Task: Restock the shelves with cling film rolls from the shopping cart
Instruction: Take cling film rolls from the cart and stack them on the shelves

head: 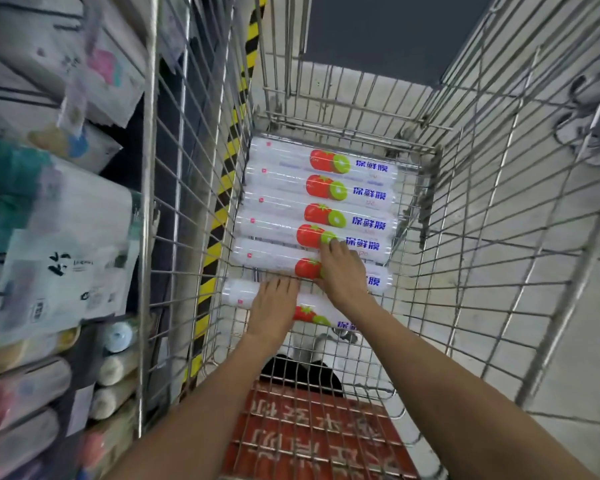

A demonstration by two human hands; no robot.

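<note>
Several white cling film rolls (291,199) with a tomato and kiwi picture lie side by side on the floor of the wire shopping cart (465,216). My left hand (274,306) lies on top of the nearest roll (238,294), fingers curled over its far edge. My right hand (343,271) reaches over the second-nearest roll (267,259), thumb under its near side and fingertips touching the roll beyond it. Both forearms come in from the bottom of the view.
Shelves (56,237) on the left hold packaged goods, with rolled products (115,368) lower down. A yellow-and-black hazard stripe (222,202) runs along the floor beside the cart. A red child-seat flap (312,431) sits at the cart's near end. Tiled floor lies to the right.
</note>
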